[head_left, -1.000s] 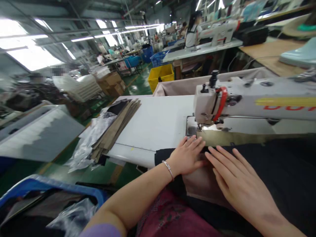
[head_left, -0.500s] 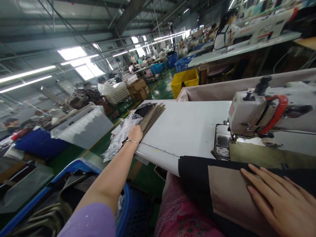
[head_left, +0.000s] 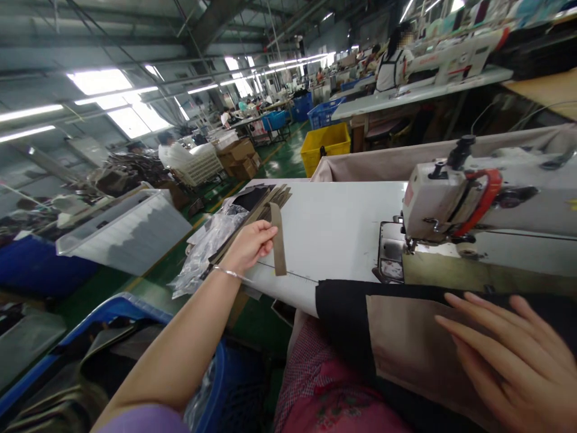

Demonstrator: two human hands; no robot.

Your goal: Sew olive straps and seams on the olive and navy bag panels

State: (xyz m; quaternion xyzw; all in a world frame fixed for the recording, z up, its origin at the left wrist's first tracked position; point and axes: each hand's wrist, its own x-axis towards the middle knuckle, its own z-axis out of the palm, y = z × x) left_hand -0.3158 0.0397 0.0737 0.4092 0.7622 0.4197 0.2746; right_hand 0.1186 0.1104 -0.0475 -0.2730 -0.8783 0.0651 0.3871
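Note:
Pinched in my left hand (head_left: pixel 253 243) is a narrow olive-brown fabric strip (head_left: pixel 279 245), hanging over the white sewing table (head_left: pixel 333 222). Behind that hand lies a stack of similar strips (head_left: pixel 276 195) beside crumpled clear plastic (head_left: pixel 205 240). My right hand (head_left: pixel 514 355), fingers spread, is over a brown fabric panel (head_left: pixel 406 337) on black cloth (head_left: pixel 340 300); whether it touches them is unclear. The sewing machine head (head_left: pixel 433 201) stands beyond, with olive fabric (head_left: pixel 473 275) next to its needle area.
A blue basket (head_left: pixel 216 385) of dark fabric is at the lower left. A yellow bin (head_left: pixel 325 147) and a pinkish cloth-lined trough (head_left: pixel 369 165) lie behind the table. One person (head_left: pixel 388 69) sits near another sewing machine; a grey-white bin (head_left: pixel 130 231) stands at left.
My left hand has come away from the stack with one strip and moved slightly right. My right hand appears lifted a little, fingers still spread. The view has shifted slightly.

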